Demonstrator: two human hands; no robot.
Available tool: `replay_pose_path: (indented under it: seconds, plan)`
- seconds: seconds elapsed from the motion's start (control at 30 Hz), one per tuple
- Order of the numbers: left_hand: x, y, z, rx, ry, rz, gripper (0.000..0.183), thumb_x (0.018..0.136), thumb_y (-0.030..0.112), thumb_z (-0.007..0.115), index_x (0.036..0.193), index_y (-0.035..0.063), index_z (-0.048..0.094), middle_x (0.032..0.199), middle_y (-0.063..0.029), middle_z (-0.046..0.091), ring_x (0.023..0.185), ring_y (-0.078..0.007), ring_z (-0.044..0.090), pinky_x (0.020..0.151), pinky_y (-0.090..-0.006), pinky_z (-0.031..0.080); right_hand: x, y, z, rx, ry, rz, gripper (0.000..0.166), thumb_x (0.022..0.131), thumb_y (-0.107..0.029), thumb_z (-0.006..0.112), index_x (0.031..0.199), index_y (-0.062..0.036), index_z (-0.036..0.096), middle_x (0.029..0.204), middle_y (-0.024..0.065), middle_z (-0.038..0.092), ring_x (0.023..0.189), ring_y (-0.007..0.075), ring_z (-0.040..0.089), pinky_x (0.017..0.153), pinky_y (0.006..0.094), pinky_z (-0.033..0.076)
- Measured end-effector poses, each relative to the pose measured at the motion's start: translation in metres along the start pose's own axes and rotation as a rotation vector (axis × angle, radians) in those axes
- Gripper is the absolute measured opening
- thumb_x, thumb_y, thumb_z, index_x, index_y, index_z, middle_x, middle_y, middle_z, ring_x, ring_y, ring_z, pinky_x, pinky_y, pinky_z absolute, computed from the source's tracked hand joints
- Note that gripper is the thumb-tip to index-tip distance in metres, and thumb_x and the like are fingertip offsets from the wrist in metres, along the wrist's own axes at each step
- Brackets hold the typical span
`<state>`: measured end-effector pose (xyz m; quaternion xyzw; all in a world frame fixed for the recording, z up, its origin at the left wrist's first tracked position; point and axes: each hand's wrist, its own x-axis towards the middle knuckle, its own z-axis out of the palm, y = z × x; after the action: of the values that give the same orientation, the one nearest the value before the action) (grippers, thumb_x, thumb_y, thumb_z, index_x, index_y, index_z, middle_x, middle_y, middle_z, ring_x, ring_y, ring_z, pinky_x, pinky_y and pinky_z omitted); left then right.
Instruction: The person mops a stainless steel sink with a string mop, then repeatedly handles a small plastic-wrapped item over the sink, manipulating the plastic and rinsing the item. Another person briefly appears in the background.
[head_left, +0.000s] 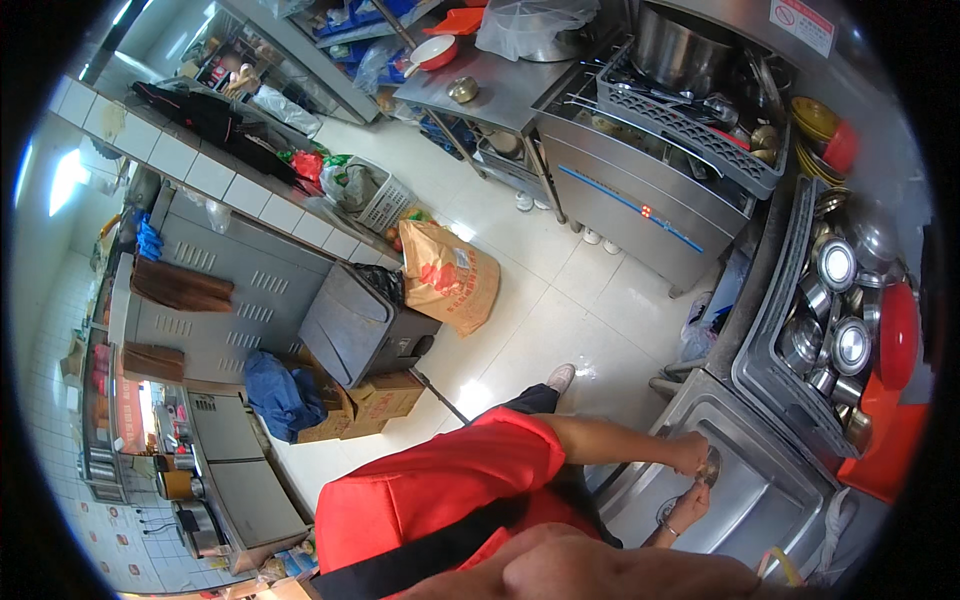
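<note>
Over the stainless steel sink (757, 491), both hands are close together at a small round metal bowl (712, 466). My left hand (688, 453), at the end of the arm with the red sleeve, has its fingers curled on the bowl's upper side. My right hand (688, 507), with a band around its wrist, grips the lower edge. Fingers hide part of the bowl, and whether anything lies in it cannot be seen. Below the hands, a round drain (665, 511) shows in the sink floor, partly behind my right wrist.
Beside the sink stands a grey rack (772, 352) heaped with metal bowls and a red dish (897, 335). A steel machine (622, 202) carries another loaded rack (697, 142). A paper sack (450, 277) and grey bin (360, 322) stand on the floor. Another person (281, 105) is in the background.
</note>
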<state>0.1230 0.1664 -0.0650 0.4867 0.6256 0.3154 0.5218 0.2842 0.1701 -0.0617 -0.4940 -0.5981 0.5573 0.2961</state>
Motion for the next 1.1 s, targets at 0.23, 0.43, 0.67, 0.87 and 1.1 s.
replay_pose_path:
  seconds: [0.23,0.43,0.67,0.87,1.1]
  plan:
    - [-0.017,0.006,0.02,0.464,0.073,0.086,0.015,0.061,0.017,0.064,0.068,0.0045,0.067,0.074,-0.0179,0.064,0.073,-0.0326,0.063,0.063,-0.0419,0.049,-0.018,-0.031,0.012,-0.569,0.031,-0.205,0.03,0.089,-0.023,0.051,0.076,0.0017,0.06,0.061,0.018,0.055,0.052,0.0212,0.045,0.053,0.0351,0.04]
    - [-0.033,0.022,-0.009,0.675,-0.005,0.18,0.017,0.075,0.016,0.056,0.065,0.005,0.066,0.065,-0.0181,0.061,0.065,-0.0299,0.064,0.056,-0.0383,0.05,-0.021,-0.03,0.02,-0.727,0.075,-0.094,0.018,0.082,-0.015,0.054,0.077,-0.0014,0.064,0.064,0.0187,0.057,0.053,0.0327,0.054,0.049,0.0371,0.041]
    - [-0.084,-0.013,-0.001,0.777,-0.076,0.226,0.016,0.076,0.01,0.052,0.072,0.0063,0.067,0.071,-0.0159,0.064,0.069,-0.0298,0.064,0.061,-0.0405,0.05,-0.075,-0.027,0.056,-0.686,0.116,-0.132,0.02,0.078,-0.021,0.055,0.065,-0.0063,0.058,0.068,0.0145,0.059,0.061,0.0352,0.057,0.054,0.0437,0.045]
    - [-0.09,0.006,0.001,0.819,-0.159,0.15,0.015,0.073,0.01,0.054,0.07,0.0017,0.065,0.075,-0.0175,0.063,0.072,-0.0341,0.062,0.066,-0.043,0.049,-0.077,-0.046,0.043,-0.774,0.096,-0.156,0.02,0.079,-0.021,0.056,0.066,-0.0062,0.057,0.068,0.0134,0.058,0.062,0.0328,0.057,0.054,0.0421,0.045]
    - [-0.084,0.003,0.001,0.804,-0.151,0.143,0.017,0.076,0.012,0.054,0.072,0.0014,0.066,0.075,-0.0174,0.064,0.07,-0.032,0.063,0.065,-0.0408,0.051,-0.07,-0.044,0.043,-0.801,0.067,-0.169,0.016,0.079,-0.02,0.054,0.069,-0.0082,0.058,0.069,0.0122,0.059,0.061,0.032,0.058,0.051,0.0428,0.046]
